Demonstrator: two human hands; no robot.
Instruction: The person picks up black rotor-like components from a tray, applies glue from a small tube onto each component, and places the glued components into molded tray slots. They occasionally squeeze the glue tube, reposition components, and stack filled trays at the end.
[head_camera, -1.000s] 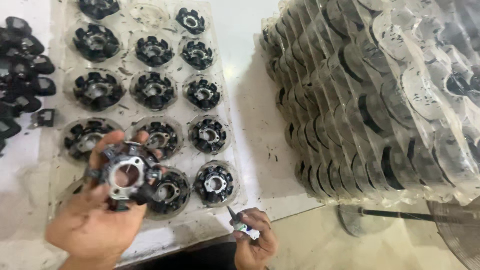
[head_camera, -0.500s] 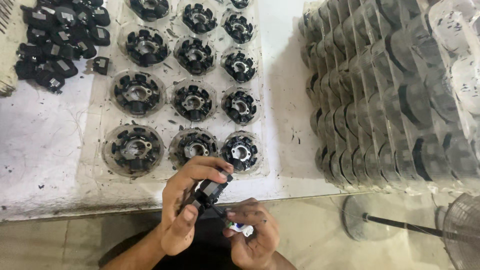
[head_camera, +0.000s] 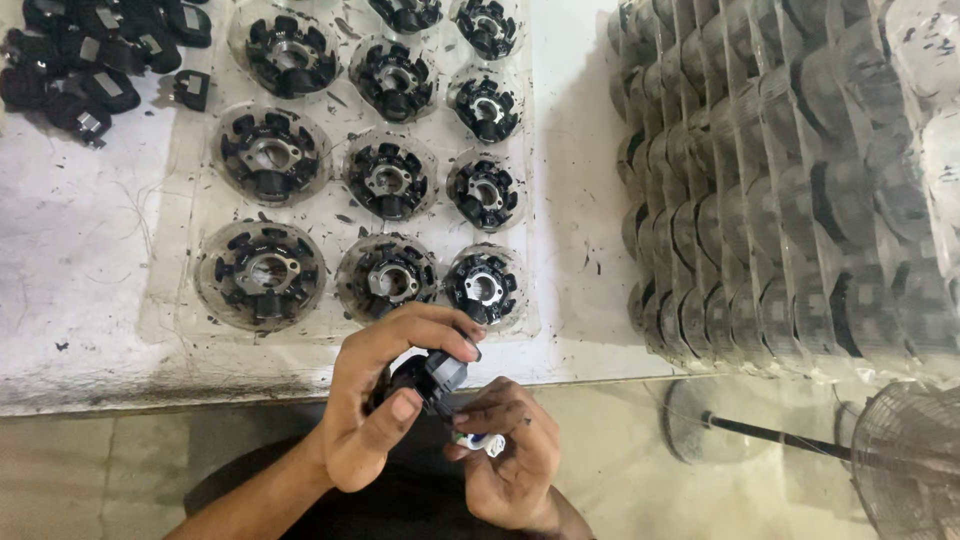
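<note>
Presently, left hand (head_camera: 375, 400) clenched round a black stator core (head_camera: 432, 375) at 6 o'clock below the clear tray (head_camera: 180, 300), right hand (head_camera: 510, 450) pinching a small white-blue tool (head_camera: 482, 442); core likely rigid, weighty, best held by rim.

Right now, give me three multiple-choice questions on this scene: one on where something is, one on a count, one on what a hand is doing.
1. Where does the pile of small black parts lie?
A. top left of the table
B. on the floor
C. beside the fan

2. How many round black parts are in the nearest row of the clear tray?
A. one
B. three
C. six

3. What is the left hand doing?
A. lying flat on the table
B. gripping a black part
C. touching the fan

A: the pile is at the table's top left corner.
B: three sit side by side in that row.
B: its fingers close round the black part, beside the right hand.
</note>
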